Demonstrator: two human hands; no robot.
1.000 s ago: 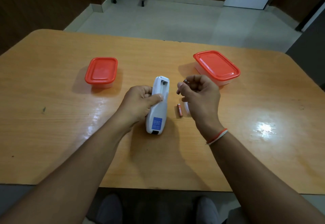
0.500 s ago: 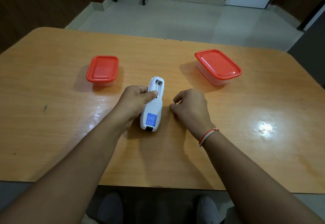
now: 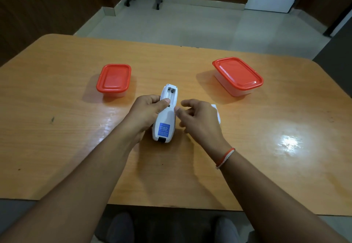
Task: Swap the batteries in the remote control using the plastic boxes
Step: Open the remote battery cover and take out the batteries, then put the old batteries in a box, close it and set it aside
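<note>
A white remote control (image 3: 166,117) lies back-up in the middle of the wooden table (image 3: 57,128), its battery compartment open at the far end with no battery visible in it. My left hand (image 3: 147,112) grips the remote's left side, thumb across its back. Just right of the remote, my right hand (image 3: 196,117) hovers with its fingers loosely apart, and I see nothing in it. A white cover piece (image 3: 216,113) peeks out behind that hand. A small red-lidded plastic box (image 3: 114,78) stands at the left and a larger one (image 3: 238,75) at the right, both closed. No loose battery shows.
The table's near edge (image 3: 171,207) runs just above my knees. Beyond the far edge lies a tiled floor with chair legs (image 3: 144,0) at the back wall. A bright glare patch (image 3: 289,141) sits on the table's right part.
My right hand went down from holding a battery above the table to a fist on the surface, then lifted with its fingers apart. The loose battery is no longer visible. The remote stayed in my left hand.
</note>
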